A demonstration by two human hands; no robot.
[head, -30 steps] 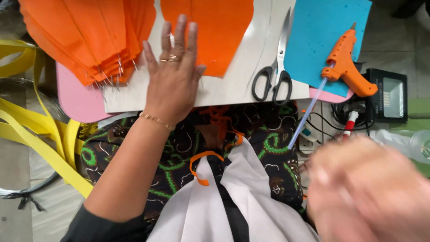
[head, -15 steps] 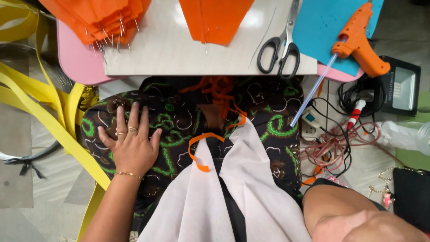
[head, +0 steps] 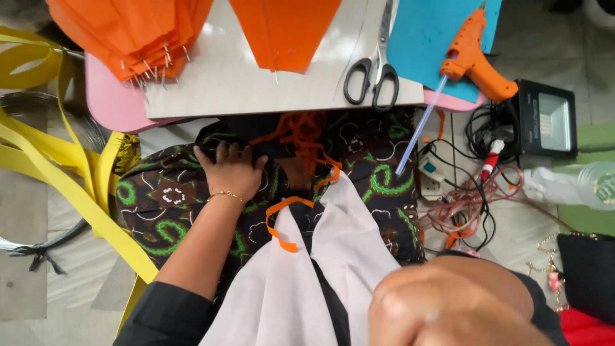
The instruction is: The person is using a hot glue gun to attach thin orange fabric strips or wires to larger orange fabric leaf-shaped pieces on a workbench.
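Left hand (head: 232,170) moved up | fingers (head: 221,152) on patterned cloth (head: 160,198); flat

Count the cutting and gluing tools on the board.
2. A pair of black-handled scissors lies on the pale board, right of the orange paper piece. An orange glue gun lies on the blue sheet. Others may sit out of frame.

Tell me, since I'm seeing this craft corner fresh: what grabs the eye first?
The stack of bright orange paper pieces at the top left, on the pale board. At the upper right an orange glue gun lies on a blue sheet beside black-handled scissors. The left hand rests on the patterned dark fabric.
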